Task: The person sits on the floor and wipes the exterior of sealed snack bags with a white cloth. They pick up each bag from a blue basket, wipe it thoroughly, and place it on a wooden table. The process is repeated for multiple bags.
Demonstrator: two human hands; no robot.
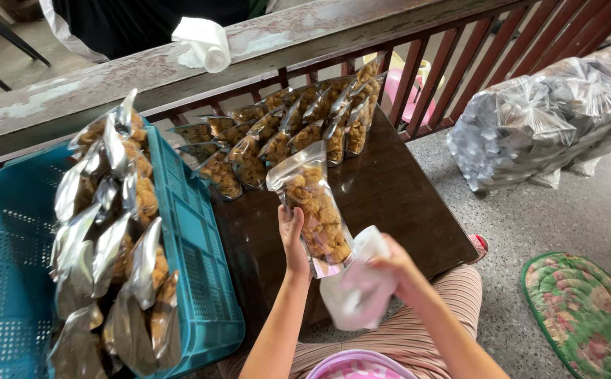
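Clear glossy pouch (314,210) of knobbly golden snacks held upright above dark wooden worktop (396,196); left hand (293,235) fingers clamped on its edge. Right hand (398,265) fingers closed on soft white cloth (356,291), touching pouch base. Blue perforated plastic crate (193,245) left of pouch.

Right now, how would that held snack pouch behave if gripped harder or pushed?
The pouch in the left hand looks like thin clear film, so probably slippery and crinkly. Loose fried pieces fill it, so likely light, lumpy and crushable. It stands tall, so it would probably tip if pushed.
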